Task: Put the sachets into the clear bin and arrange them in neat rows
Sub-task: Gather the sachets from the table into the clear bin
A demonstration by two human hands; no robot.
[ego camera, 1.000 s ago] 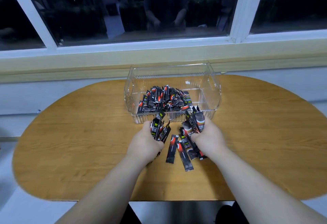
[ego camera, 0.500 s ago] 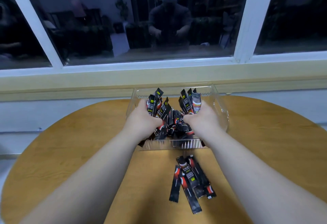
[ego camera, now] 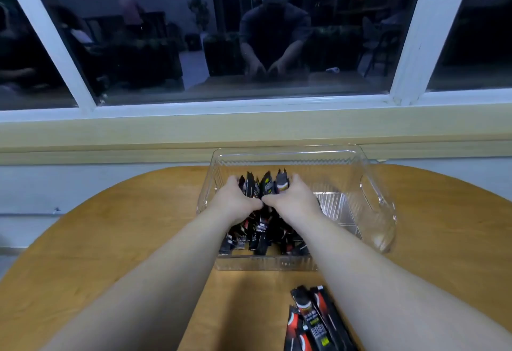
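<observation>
The clear bin (ego camera: 379,212) stands on the wooden table, its left half filled with black-and-red sachets (ego camera: 260,235). Both my hands are inside the bin. My left hand (ego camera: 235,202) and my right hand (ego camera: 293,201) press together around one upright bundle of sachets (ego camera: 266,187), whose tops stick up above my fingers. The bundle sits over the pile at the bin's left side. Several more sachets (ego camera: 313,323) lie loose on the table in front of the bin, near my right forearm.
The oval wooden table (ego camera: 110,239) curves away at left and right. A sill and a dark window (ego camera: 249,45) rise just behind the bin. The bin's right half (ego camera: 335,206) holds no sachets.
My hands carried their sachets from the table into the bin, then came together and lowered, merging two handfuls into one bundle. The view has tilted closer to the bin.
</observation>
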